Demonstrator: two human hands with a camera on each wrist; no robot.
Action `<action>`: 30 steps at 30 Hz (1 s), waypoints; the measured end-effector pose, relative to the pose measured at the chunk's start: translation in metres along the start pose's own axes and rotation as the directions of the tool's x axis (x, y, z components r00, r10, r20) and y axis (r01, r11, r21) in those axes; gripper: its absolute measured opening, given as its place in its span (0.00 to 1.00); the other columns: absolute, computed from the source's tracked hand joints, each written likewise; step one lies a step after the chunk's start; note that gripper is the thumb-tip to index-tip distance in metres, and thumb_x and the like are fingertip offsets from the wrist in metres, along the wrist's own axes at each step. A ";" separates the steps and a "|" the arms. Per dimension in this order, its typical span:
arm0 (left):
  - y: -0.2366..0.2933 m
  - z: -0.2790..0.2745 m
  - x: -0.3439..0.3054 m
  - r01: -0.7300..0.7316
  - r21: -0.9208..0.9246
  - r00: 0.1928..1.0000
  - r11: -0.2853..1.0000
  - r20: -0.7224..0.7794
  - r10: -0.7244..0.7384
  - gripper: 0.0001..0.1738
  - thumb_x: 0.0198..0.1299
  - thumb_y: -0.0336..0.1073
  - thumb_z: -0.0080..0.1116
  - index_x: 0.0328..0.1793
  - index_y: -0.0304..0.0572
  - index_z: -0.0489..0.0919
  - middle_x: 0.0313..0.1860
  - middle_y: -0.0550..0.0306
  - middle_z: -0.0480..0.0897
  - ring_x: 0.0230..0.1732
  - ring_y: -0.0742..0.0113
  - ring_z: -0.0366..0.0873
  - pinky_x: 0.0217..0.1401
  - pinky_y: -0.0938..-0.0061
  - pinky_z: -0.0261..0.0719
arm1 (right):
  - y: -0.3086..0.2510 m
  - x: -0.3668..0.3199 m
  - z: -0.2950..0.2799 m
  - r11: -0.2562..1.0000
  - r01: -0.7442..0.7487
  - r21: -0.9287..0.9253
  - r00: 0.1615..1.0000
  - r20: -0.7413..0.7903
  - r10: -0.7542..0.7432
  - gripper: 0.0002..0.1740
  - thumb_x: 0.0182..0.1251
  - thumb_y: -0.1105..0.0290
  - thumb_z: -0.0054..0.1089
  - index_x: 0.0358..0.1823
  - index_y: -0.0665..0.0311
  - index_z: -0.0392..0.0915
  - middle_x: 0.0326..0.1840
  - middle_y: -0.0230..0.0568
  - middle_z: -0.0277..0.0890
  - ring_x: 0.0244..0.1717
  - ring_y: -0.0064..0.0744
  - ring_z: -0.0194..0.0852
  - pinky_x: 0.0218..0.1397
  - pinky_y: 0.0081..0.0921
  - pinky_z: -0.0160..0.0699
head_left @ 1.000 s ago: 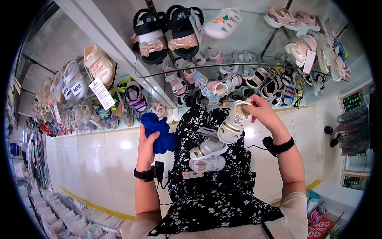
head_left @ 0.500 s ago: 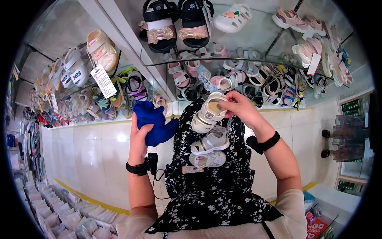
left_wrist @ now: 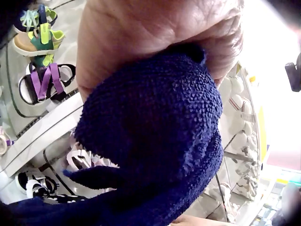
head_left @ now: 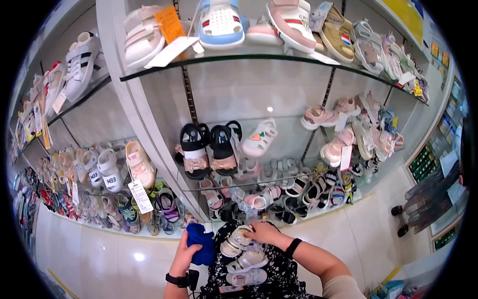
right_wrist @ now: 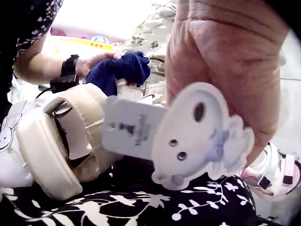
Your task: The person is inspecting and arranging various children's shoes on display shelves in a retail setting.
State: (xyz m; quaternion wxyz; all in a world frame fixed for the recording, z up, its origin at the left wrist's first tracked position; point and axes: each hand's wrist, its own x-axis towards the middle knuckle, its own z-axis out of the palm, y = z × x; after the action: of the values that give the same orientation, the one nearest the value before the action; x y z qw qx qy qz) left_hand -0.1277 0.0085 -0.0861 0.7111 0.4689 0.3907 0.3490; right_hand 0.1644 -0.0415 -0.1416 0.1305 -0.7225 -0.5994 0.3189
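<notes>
My left hand (head_left: 184, 256) grips a bunched blue terry cloth (head_left: 202, 245), which fills most of the left wrist view. At the far end of the lap, my right hand (head_left: 267, 233) pinches a cream child's shoe (head_left: 232, 245) by one end. Below that shoe lie a white child's sandal (head_left: 250, 260) and another pale child's shoe (head_left: 248, 277), both on the black floral skirt. A bear-shaped card tag (right_wrist: 202, 141) hangs under the right palm in the right wrist view, beside a cream shoe (right_wrist: 49, 146). The right fingertips are hidden there.
Glass shelves (head_left: 279, 61) of children's shoes rise in front, with black sandals (head_left: 194, 149) on the middle one. More shelved shoes, including a tagged beige shoe (head_left: 138, 162), stand at the left. Pale tiled floor (head_left: 119, 259) surrounds the lap; another person's legs (head_left: 418, 212) show at right.
The head view has tilted up, so upper shelves show and the lap sits lower. My right hand has brought the cream shoe down near the other shoes; the left keeps the cloth.
</notes>
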 end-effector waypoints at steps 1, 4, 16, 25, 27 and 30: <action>0.001 0.005 0.002 0.009 -0.019 1.000 1.000 0.013 -0.009 0.37 0.51 0.21 0.54 0.70 0.41 0.60 0.56 0.56 0.75 0.55 0.66 0.73 0.60 0.73 0.71 | -0.003 -0.002 -0.005 1.000 -0.014 -0.016 0.999 0.030 0.014 0.27 0.58 0.46 0.57 0.42 0.66 0.75 0.40 0.54 0.79 0.44 0.54 0.77 0.44 0.43 0.74; -0.002 0.011 0.010 0.045 -0.003 0.998 0.999 0.047 -0.045 0.35 0.52 0.23 0.55 0.69 0.42 0.62 0.55 0.56 0.75 0.55 0.67 0.73 0.60 0.74 0.70 | -0.001 0.003 -0.006 0.999 -0.007 -0.054 1.000 0.029 0.008 0.27 0.58 0.46 0.57 0.45 0.65 0.75 0.41 0.52 0.80 0.44 0.53 0.78 0.46 0.43 0.75; -0.019 0.022 0.014 0.178 -0.001 0.976 0.984 0.129 -0.176 0.37 0.54 0.23 0.54 0.73 0.41 0.58 0.57 0.56 0.74 0.56 0.67 0.72 0.61 0.73 0.70 | -0.012 -0.014 -0.007 0.991 0.103 -0.088 0.989 0.116 -0.093 0.19 0.61 0.57 0.54 0.48 0.61 0.77 0.43 0.51 0.79 0.46 0.51 0.78 0.49 0.43 0.75; -0.030 0.021 0.019 0.212 0.023 0.970 0.977 0.113 -0.213 0.37 0.55 0.23 0.51 0.73 0.40 0.56 0.59 0.50 0.74 0.55 0.62 0.75 0.59 0.70 0.74 | 0.017 -0.061 -0.029 0.952 0.236 0.195 0.952 -0.241 -0.187 0.15 0.63 0.59 0.56 0.47 0.58 0.78 0.41 0.45 0.77 0.42 0.44 0.76 0.48 0.38 0.75; -0.025 0.020 0.015 0.231 -0.025 0.968 0.973 0.102 -0.228 0.37 0.55 0.23 0.54 0.73 0.41 0.57 0.58 0.55 0.74 0.56 0.67 0.73 0.61 0.73 0.70 | 0.019 -0.080 -0.034 0.956 0.144 0.254 0.988 -0.089 -0.125 0.14 0.63 0.60 0.55 0.44 0.59 0.78 0.41 0.44 0.77 0.43 0.43 0.77 0.47 0.37 0.76; -0.028 0.013 0.019 0.170 -0.005 0.982 0.985 0.081 -0.169 0.37 0.54 0.23 0.54 0.72 0.40 0.58 0.58 0.56 0.74 0.57 0.67 0.72 0.62 0.73 0.69 | 0.022 -0.106 -0.011 0.965 0.221 0.140 0.969 0.081 -0.233 0.13 0.60 0.60 0.58 0.40 0.60 0.78 0.40 0.44 0.76 0.44 0.44 0.77 0.45 0.37 0.77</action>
State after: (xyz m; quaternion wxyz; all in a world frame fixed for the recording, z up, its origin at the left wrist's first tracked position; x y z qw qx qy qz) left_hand -0.1037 0.0107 -0.1134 0.7561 0.4433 0.3984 0.2702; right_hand 0.1798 -0.1454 -0.1134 0.1840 -0.6226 -0.6618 0.3748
